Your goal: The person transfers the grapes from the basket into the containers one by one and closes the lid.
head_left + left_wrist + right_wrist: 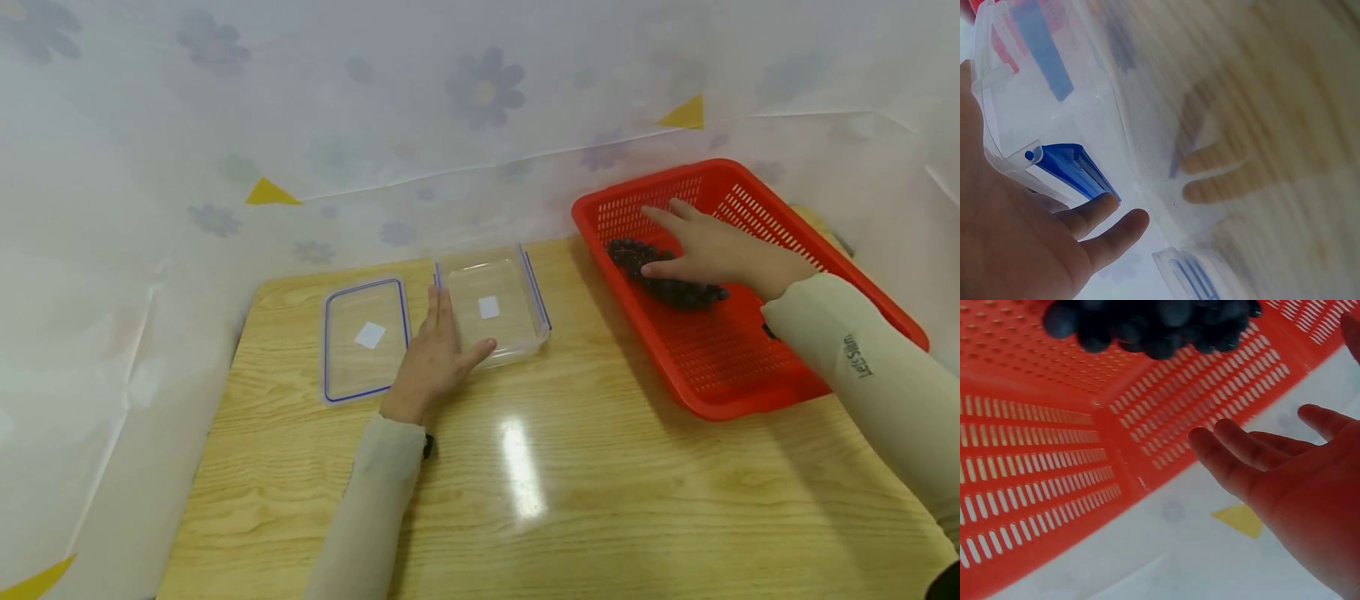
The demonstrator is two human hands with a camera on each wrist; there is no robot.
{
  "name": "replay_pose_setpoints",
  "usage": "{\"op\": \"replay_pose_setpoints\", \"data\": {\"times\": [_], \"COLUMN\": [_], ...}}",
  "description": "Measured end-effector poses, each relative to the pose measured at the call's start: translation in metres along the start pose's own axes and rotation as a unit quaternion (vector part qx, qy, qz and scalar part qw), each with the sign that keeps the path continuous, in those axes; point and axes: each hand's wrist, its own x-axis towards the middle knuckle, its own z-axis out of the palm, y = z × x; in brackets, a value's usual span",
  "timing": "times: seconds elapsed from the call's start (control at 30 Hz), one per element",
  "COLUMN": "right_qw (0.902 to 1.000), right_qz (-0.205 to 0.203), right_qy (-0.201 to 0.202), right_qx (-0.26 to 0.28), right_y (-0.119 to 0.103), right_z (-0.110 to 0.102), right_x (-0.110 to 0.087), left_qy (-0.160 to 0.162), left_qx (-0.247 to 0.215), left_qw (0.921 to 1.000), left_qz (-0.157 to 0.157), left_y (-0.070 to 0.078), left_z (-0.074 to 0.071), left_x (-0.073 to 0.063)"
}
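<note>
A clear plastic food container (502, 287) with blue clips stands on the table. My left hand (433, 358) rests along its left side, fingers straight and thumb over the near rim. In the left wrist view the fingers (1119, 231) lie beside a blue clip (1079, 172). My right hand (712, 250) reaches over a red plastic basket (675, 392), fingers spread above a bunch of dark grapes (675, 287) lying inside. In the right wrist view the grapes (1160, 325) are apart from the outstretched fingers, and nothing is in that hand.
Left of the container lies its flat clear lid (356, 367) with a blue seal and a white label. The wooden table (570, 483) backs onto a flowered white sheet (420, 100) with yellow triangles. The basket's tall slotted walls stand around the grapes.
</note>
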Motion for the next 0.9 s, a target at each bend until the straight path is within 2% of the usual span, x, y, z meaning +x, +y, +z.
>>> {"op": "replay_pose_setpoints", "data": {"times": [0.33, 0.7, 0.9], "right_qw": [0.9992, 0.9985, 0.9989], "right_qz": [0.001, 0.027, 0.017], "right_qy": [-0.037, -0.048, -0.043], "right_qx": [-0.013, -0.004, -0.009], "right_y": [0.023, 0.043, 0.046], "right_z": [0.021, 0.041, 0.043], "right_x": [0.021, 0.023, 0.024], "left_qy": [0.002, 0.010, 0.012], "left_qx": [-0.002, 0.008, 0.013], "left_qw": [1.0000, 0.9999, 0.9999], "left_qz": [-0.002, 0.002, 0.002], "left_y": [0.001, 0.007, 0.009], "left_z": [0.000, 0.002, 0.000], "left_x": [-0.001, -0.003, -0.004]}}
